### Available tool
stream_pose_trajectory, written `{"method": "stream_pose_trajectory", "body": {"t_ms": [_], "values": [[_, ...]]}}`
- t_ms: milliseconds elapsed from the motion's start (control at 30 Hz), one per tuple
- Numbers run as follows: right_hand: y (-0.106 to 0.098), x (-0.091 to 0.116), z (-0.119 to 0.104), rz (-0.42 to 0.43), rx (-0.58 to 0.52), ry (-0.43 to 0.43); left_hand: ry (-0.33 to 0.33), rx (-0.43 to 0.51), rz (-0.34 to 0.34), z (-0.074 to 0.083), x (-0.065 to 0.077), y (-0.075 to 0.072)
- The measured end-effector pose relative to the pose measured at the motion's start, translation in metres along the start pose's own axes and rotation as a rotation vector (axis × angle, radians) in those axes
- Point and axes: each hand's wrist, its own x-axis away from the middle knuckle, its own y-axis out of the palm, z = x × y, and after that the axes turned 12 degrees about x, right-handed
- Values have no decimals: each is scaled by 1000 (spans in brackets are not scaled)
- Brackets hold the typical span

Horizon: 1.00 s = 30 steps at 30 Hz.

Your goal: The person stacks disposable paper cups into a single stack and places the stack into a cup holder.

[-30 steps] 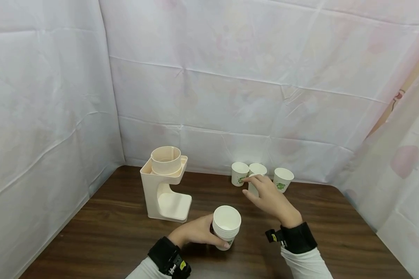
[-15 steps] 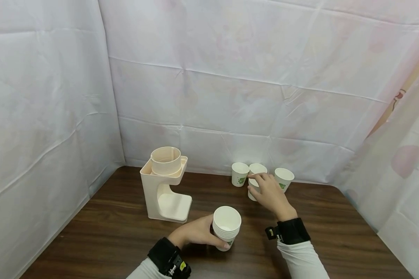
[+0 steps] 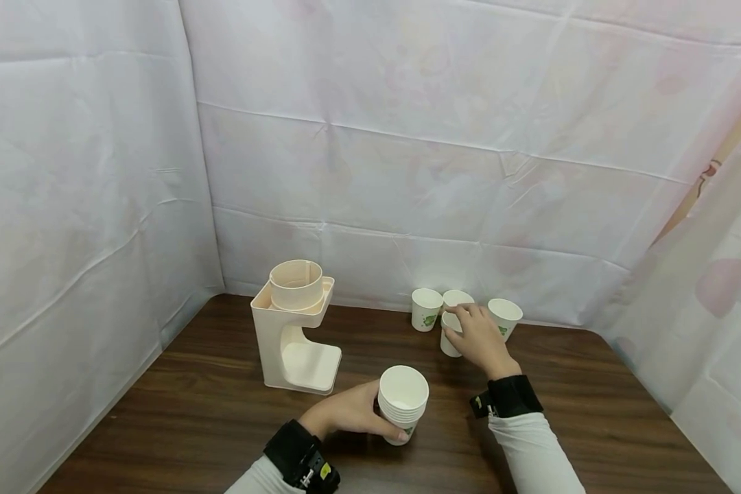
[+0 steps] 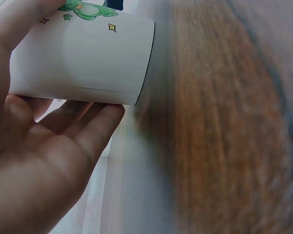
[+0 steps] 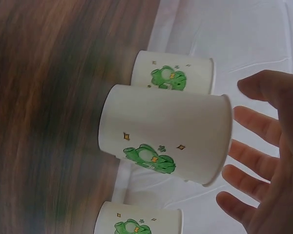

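My left hand [image 3: 350, 410] grips a nested stack of white paper cups [image 3: 403, 390], which stands upright near the front of the table. In the left wrist view the lowest cup [image 4: 88, 58] shows a green cartoon print, with thumb and fingers on opposite sides of it. My right hand [image 3: 480, 339] hovers over a single paper cup [image 3: 449, 343] farther back. The right wrist view has that cup [image 5: 166, 129] upright, fingertips [image 5: 233, 174] right at its rim and the thumb held away. Around it stand three more cups: left [image 3: 426, 317], behind [image 3: 457, 298] and right [image 3: 505, 312].
A cream plastic stand [image 3: 270, 343] with a round holder [image 3: 296, 291] on top rises to the left of the cup stack. White cloth [image 3: 370, 267] hangs along the back of the dark wooden table [image 3: 179, 412] and at both sides.
My right hand has shifted slightly to the right, and its forearm has swung left, so more of the front cup shows. The left hand and the stack keep their place.
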Motion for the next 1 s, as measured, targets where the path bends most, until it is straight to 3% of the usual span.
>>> {"method": "stream_pose_trajectory", "body": {"t_ms": [400,1000], "values": [[4,-15,5,-148,46,46,-22,-16,15,2,-2,1],[2,-18,7,-233,44,60,-19,-29,7,1,-1,0]]}}
